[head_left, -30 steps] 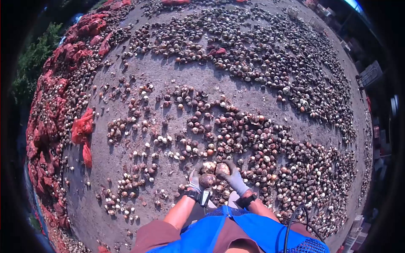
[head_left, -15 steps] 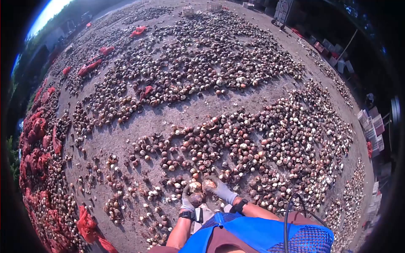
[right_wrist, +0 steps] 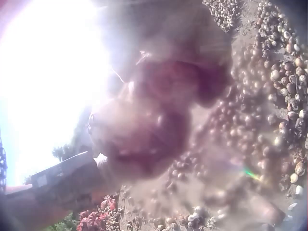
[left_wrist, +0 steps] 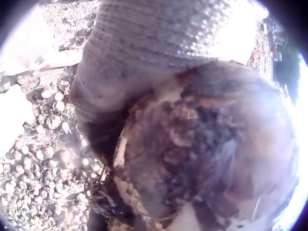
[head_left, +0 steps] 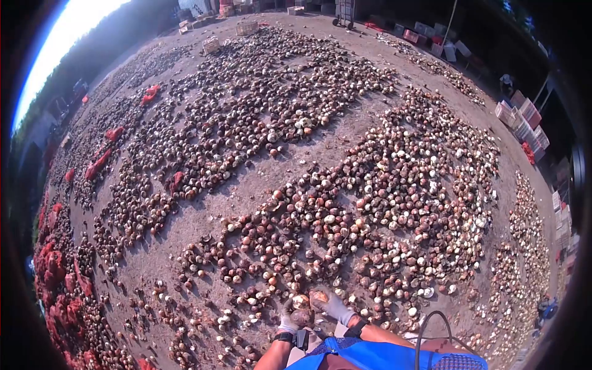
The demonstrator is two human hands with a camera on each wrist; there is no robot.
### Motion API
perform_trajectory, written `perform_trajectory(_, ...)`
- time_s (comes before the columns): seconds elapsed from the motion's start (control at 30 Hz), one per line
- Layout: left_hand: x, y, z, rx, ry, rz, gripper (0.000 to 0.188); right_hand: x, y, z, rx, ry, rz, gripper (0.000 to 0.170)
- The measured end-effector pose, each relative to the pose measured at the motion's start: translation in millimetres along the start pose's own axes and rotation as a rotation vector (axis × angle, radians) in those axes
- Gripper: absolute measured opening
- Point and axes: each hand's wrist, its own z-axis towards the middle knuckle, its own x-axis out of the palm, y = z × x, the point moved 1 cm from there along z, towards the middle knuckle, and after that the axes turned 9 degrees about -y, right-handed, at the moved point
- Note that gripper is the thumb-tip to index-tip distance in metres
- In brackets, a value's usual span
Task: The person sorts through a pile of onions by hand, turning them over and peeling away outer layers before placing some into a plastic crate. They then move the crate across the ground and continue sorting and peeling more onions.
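Both hands wear pale knit gloves and meet low in the head view, in front of the blue vest [head_left: 370,353]. My left hand [head_left: 287,320] grips a large dark onion [head_left: 302,317], with a paler onion [head_left: 300,301] against it. Close up in the left wrist view, an onion [left_wrist: 202,154] with brown, flaking skin sits against the glove's thumb side. My right hand [head_left: 337,309] holds an orange-brown onion [head_left: 319,297] beside the other two. Glare and blur wash over the right wrist view, where a reddish onion [right_wrist: 144,139] shows below the glove.
Loose onions [head_left: 394,203] cover the ground in broad bands, with a bare strip [head_left: 246,179] of ground between. Red net bags [head_left: 55,265] lie along the left. Stacked crates [head_left: 524,123] stand at the right, a hand truck [head_left: 344,13] at the back.
The head view has tilted up and swung right, bringing the far crates and hand truck into sight. Both hands sit lower in the view and keep their hold on the onions.
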Motion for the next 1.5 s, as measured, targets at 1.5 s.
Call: perform_trajectory(1.5,-98.3,55.2,13.9,-0.65,-0.521,0.642,0.043,108.2,-179.5,-162.7,0.553,-0.531,0.73,0.046)
